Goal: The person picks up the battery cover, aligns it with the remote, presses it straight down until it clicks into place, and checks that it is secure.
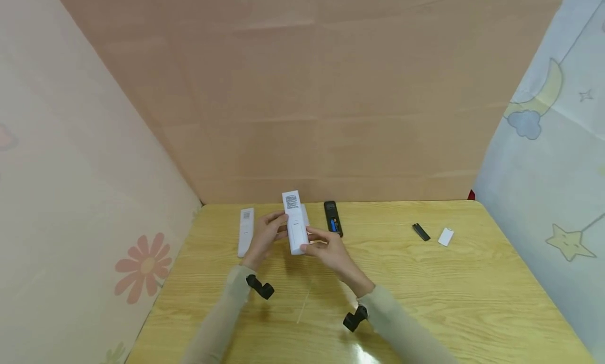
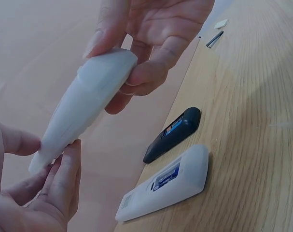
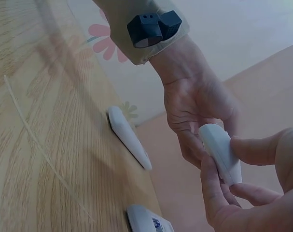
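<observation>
A white remote control is held up above the table, back side toward the head camera, with printed text near its far end. My left hand pinches it along its left edge, toward the far end. At the near end my right hand grips it between thumb and fingers. In the left wrist view a second white remote lies on the table with its battery bay uncovered and blue batteries inside. Beside it is a black remote, also uncovered, with a blue battery showing.
Left of my left hand lies another white remote, back up. Toward the right of the wooden table are a small black battery cover and a small white one. A brown panel rises behind the table.
</observation>
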Tool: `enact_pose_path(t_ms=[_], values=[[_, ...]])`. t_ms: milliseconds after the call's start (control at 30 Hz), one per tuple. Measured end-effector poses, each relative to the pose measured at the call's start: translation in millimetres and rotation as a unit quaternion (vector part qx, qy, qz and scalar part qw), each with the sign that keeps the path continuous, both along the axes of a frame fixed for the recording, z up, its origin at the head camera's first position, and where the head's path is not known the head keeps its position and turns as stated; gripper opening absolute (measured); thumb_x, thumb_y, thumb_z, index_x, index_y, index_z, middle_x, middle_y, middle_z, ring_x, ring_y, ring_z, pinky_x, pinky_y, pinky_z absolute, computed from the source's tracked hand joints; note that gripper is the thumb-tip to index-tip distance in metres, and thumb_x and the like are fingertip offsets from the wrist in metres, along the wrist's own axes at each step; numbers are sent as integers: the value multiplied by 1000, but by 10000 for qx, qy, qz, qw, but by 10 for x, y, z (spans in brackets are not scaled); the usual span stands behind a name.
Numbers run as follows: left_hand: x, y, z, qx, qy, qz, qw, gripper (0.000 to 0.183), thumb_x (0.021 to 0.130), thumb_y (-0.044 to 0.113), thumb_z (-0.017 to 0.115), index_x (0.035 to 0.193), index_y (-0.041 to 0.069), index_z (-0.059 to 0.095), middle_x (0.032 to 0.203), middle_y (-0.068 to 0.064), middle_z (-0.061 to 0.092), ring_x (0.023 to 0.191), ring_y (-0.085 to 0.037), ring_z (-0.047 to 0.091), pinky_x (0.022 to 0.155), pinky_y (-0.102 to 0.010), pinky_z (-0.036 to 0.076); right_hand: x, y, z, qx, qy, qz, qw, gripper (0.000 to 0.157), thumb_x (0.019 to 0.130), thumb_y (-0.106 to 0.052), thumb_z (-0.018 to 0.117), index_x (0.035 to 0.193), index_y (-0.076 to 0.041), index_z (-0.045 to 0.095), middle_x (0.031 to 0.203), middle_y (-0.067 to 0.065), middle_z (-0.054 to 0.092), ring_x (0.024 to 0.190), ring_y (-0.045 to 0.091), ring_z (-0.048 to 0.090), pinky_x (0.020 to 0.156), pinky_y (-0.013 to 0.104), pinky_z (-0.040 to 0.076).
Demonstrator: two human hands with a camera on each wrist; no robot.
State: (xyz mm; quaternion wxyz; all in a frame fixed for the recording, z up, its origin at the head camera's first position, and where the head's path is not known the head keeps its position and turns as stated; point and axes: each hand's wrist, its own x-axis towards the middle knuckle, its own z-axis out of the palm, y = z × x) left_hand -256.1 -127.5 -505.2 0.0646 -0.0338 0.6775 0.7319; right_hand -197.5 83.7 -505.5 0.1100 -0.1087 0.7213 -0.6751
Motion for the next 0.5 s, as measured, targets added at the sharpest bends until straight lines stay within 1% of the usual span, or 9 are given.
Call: enact_pose_path(t_ms=[100, 233, 367, 500], values=[[1, -45, 21, -45, -27, -68, 10000, 49, 106, 26, 67, 146, -2, 60, 140, -24, 64, 113, -30, 73, 92, -34, 64, -7, -35, -8, -56, 2, -56, 10000, 58, 99, -9, 77, 152, -1, 57, 132, 26, 64, 107, 31, 75, 101, 59, 59], [0, -115, 32, -156, 1, -149, 9998, 48, 106, 24, 66, 146, -2, 60, 140, -23, 65, 121, -38, 71, 94, -37, 64, -21, -75, -42, -138, 15, -139, 9998, 54, 98, -7, 78, 148, 1, 61, 131, 26, 66, 107, 32, 75, 100, 61, 59], [6, -154, 24, -245, 18, -171, 9996, 47, 105, 19, 66, 146, -2, 60, 139, -24, 66, 118, -37, 72, 97, -42, 63, -40, -97, -95, -101, -10, -254, 9996, 50, 98, -7, 78, 145, 1, 63, 132, 25, 68, 107, 32, 75, 99, 60, 60], [6, -175, 16, -328, -4, -136, 9994, 47, 104, 17, 68, 147, -2, 60, 140, -24, 66, 116, -33, 73, 97, -43, 63, -50, -126, -119, -85, 17, -364, 9993, 47, 98, -5, 77, 143, 2, 65, 131, 26, 68, 107, 34, 75, 98, 59, 61]])
